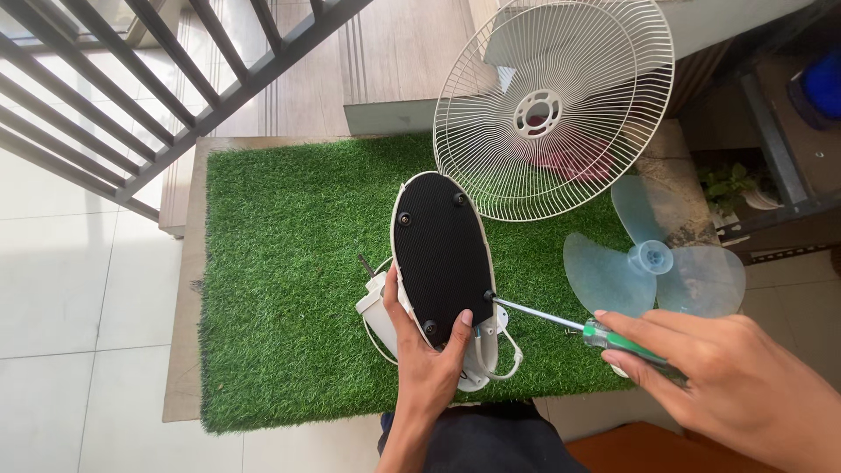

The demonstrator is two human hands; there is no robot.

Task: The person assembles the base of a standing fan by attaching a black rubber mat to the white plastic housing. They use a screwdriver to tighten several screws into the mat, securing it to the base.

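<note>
Here, left hand [427,363] grips the white oval fan base with black ribbed underside [442,254], tilted up on the green artificial-grass mat [280,271] covering the desk. Right hand [736,385], fingers wrapped around a green-handled screwdriver [569,326], tip at the base's edge screw. White wire fan guard [561,105] and translucent blue blade [653,267] lie nearby.

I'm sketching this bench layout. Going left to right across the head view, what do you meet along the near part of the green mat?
Left hand gripping the fan base → screwdriver, tip at a base screw → right hand holding it, with the clear fan blade just beyond.
</note>
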